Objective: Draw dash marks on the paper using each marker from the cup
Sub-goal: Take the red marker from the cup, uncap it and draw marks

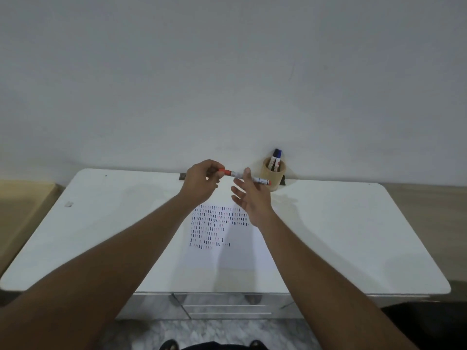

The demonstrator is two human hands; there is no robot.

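A red marker (261, 181) lies level in the air above the far end of the paper (237, 251). My left hand (201, 181) pinches its red cap end. My right hand (252, 200) has the white barrel between thumb and forefinger, its other fingers spread. The paper lies mid-table and carries several rows of short blue, black and red dashes on its upper left half. A tan cup (274, 174) stands at the back against the wall, right of my hands, with a blue and a dark marker (276, 157) upright inside.
The white table (353, 236) has rounded corners and its back edge against a plain wall. A small dark object (182, 176) sits at the back edge left of my hands. A wooden surface (22, 210) adjoins on the left. Drawers show below the front edge.
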